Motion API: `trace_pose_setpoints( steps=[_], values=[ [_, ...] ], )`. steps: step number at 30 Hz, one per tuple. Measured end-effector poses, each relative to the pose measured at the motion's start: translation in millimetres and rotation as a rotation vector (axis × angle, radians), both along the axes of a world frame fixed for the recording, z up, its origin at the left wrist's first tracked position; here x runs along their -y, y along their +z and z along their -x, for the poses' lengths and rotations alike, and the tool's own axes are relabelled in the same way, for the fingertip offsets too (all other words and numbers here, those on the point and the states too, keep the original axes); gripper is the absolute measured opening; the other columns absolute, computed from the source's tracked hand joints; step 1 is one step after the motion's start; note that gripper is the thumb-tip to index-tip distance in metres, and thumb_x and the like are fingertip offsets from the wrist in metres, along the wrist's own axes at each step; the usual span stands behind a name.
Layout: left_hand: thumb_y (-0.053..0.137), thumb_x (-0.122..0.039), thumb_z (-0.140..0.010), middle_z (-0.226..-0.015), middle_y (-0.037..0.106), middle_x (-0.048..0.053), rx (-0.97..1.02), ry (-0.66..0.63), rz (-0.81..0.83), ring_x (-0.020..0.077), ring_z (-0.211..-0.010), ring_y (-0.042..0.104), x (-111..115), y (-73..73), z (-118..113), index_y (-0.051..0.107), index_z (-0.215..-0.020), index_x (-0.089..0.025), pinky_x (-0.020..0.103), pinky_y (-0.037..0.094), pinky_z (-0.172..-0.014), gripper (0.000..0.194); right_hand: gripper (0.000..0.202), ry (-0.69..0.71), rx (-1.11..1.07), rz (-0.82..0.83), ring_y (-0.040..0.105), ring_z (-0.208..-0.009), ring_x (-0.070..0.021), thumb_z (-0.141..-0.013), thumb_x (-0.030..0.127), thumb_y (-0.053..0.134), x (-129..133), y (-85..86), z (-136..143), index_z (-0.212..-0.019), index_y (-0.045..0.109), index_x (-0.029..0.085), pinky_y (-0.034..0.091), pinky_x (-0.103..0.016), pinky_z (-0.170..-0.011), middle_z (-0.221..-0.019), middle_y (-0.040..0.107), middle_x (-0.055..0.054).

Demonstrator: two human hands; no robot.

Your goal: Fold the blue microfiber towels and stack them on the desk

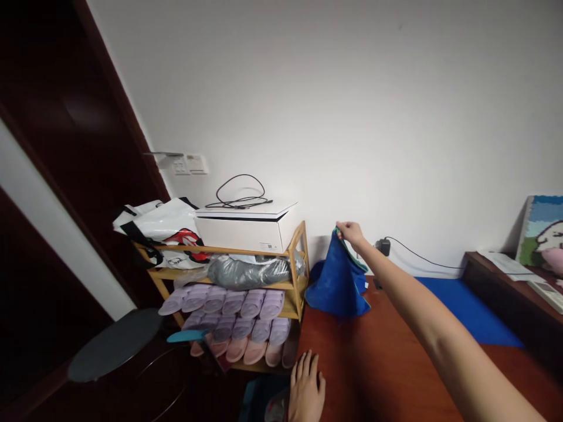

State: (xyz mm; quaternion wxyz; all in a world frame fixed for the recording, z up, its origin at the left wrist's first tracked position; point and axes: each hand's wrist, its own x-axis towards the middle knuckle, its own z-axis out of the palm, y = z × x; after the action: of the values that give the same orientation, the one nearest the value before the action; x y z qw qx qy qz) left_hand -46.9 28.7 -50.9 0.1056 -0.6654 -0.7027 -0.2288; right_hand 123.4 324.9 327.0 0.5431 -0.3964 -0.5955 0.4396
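Note:
My right hand [349,231] pinches the top edge of a blue cloth [336,281] and holds it up near the wall. The cloth hangs down in folds, its lower part touching the far left end of the reddish-brown table [387,363]. A greenish edge and a small white tag show on its right side. My left hand [307,387] lies flat on the table's near left edge, fingers apart, holding nothing.
Left of the table stands a wooden rack [301,258] with a white box [241,231], a cable, a bag and slippers [253,303]. A round dark stool [116,344] is further left. On the right are a blue mat [466,310] and a raised shelf.

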Motion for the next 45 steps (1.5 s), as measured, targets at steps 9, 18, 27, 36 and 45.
trace_pose_setpoints(
  steps=[9,18,27,36,45],
  values=[
    [0.049,-0.018,-0.092,-0.149,0.066,0.007,0.014,-0.02,-0.01,0.0287,-0.137,0.061,-1.8,3.3,2.1,0.068,-0.14,-0.024,0.052,0.049,-0.115,0.052,0.058,-0.091,-0.149,-0.338,0.065,-0.058,-0.013,-0.081,0.08,0.068,42.4,114.7,-43.6,-0.087,0.057,0.023,0.055,-0.025,-0.061,-0.064,0.064,0.002],
    [0.046,-0.025,-0.098,-0.137,0.072,0.008,0.162,-0.138,-0.05,0.0279,-0.128,0.066,2.0,18.0,-1.1,0.071,-0.133,-0.024,0.05,0.051,-0.112,0.043,0.052,-0.071,0.322,-0.52,0.05,-0.046,-0.0112,-0.09,0.072,0.062,145.4,148.8,-125.1,-0.091,0.064,0.02,0.042,-0.026,-0.051,-0.054,0.054,0.006],
    [0.049,-0.057,-0.1,-0.146,0.065,0.012,1.021,-0.392,0.049,0.0268,-0.138,0.059,-21.2,159.8,-70.1,0.062,-0.138,-0.022,0.047,0.046,-0.117,0.053,0.046,0.357,0.742,-0.449,0.056,-0.052,-0.0109,-0.091,0.065,0.066,217.9,137.3,-181.5,-0.09,0.068,0.019,0.044,-0.026,-0.053,-0.068,0.067,0.001],
    [0.067,-0.048,-0.097,-0.132,0.065,0.011,1.072,-0.597,-0.379,0.0235,-0.118,0.064,23.3,300.7,-170.2,0.063,-0.13,-0.025,0.04,0.052,-0.103,0.041,0.036,0.403,0.874,-0.567,0.063,-0.067,-0.0138,-0.099,0.053,0.062,270.3,133.3,-192.7,-0.097,0.072,0.019,0.044,-0.027,-0.064,-0.081,0.074,-0.004],
    [0.075,-0.042,-0.093,-0.11,0.065,0.006,0.761,-0.704,-0.473,0.0179,-0.092,0.063,35.2,354.5,-176.2,0.067,-0.119,-0.026,0.033,0.056,-0.085,0.031,0.033,0.294,0.815,-0.611,0.06,-0.065,-0.0131,-0.101,0.051,0.059,293.4,118.8,-203.9,-0.097,0.07,0.019,0.043,-0.027,-0.064,-0.076,0.071,-0.002]
  ],
)
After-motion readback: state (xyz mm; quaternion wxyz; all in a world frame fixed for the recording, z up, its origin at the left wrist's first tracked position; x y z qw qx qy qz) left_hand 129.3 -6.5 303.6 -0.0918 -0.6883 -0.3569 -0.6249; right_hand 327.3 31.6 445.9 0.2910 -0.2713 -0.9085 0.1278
